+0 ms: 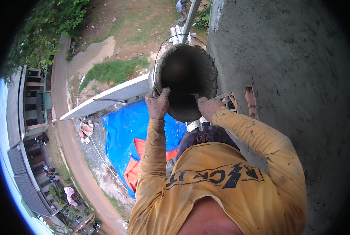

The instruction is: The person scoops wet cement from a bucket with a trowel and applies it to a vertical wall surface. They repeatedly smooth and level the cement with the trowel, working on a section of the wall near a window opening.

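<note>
Both my hands hold a mortar-caked bucket [207, 62] in front of me, its dark mouth tipped toward me. My left hand [158, 103] is closed on the near left of the rim, its thumb at the lip, beside the thin wire handle [155, 62]. On the near right, my right hand [209, 108] has its fingers curled over the rim. Grey mortar crusts the lip and inner wall. The bottom of the bucket is too dark to make out. Both my sleeves are spattered with mud.
A grey plastered wall [288, 70] rises close on my right, with a narrow opening [251, 102] in it. Far below lie a blue tarp [122, 123], a concrete ledge [112, 93] and a road [71, 145]. Another person [181, 9] stands at the far top by a post [191, 17].
</note>
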### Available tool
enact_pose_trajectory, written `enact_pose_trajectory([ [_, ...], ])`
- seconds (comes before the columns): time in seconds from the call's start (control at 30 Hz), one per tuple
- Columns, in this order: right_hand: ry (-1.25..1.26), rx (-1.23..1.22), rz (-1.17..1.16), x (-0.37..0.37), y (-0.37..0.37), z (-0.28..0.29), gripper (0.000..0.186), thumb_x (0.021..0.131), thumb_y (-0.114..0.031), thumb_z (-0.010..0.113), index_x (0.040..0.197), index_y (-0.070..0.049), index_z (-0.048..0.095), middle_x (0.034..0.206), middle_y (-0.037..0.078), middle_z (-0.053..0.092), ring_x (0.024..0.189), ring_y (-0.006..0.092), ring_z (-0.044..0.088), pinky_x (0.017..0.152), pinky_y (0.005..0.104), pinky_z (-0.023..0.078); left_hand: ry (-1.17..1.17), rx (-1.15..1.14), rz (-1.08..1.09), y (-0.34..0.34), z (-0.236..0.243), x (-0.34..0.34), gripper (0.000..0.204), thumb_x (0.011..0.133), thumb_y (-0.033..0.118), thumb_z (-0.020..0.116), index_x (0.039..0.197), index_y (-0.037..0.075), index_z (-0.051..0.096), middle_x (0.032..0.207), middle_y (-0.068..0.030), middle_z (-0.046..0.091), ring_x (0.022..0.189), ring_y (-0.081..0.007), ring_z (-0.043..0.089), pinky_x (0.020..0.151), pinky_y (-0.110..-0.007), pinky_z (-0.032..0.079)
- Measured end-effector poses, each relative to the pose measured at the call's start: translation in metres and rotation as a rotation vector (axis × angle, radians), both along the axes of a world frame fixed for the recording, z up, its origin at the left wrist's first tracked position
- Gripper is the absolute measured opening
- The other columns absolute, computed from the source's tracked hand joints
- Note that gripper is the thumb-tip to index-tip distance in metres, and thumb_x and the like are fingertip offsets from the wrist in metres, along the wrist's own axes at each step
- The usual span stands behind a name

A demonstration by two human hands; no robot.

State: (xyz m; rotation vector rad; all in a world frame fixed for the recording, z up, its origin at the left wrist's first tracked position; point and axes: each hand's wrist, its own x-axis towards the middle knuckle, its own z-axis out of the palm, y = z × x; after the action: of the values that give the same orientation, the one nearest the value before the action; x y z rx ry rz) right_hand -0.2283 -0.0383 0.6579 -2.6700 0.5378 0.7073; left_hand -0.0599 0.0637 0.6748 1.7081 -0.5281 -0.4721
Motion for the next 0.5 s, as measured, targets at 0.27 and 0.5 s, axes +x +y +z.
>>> enact_pose_trajectory([
  [0.27,-0.02,-0.108,-0.347,0.005,-0.072,0.041,0.029,0.087,-0.021,0.048,0.109,-0.003,0.053,0.114,0.017,0.055,0.107,0.0337,0.055,0.086,0.0458,0.047,-0.245,0.164,-0.085,0.005,-0.006,-0.004,0.015,0.071,0.009,0.064,0.071,-0.002,0.054,0.052,-0.0102,0.047,0.052,-0.0099,0.044,0.05,-0.031,0.04],
  [0.5,0.026,0.151,-0.187,-0.01,-0.044,0.008,0.043,0.083,-0.029,0.054,0.119,-0.007,0.052,0.12,0.016,0.055,0.109,0.0303,0.055,0.092,0.0426,0.045,-0.279,-0.06,-0.24,0.007,0.02,-0.01,0.011,0.071,0.006,0.064,0.072,-0.001,0.056,0.056,-0.0076,0.051,0.055,-0.0093,0.046,0.052,-0.029,0.041],
])
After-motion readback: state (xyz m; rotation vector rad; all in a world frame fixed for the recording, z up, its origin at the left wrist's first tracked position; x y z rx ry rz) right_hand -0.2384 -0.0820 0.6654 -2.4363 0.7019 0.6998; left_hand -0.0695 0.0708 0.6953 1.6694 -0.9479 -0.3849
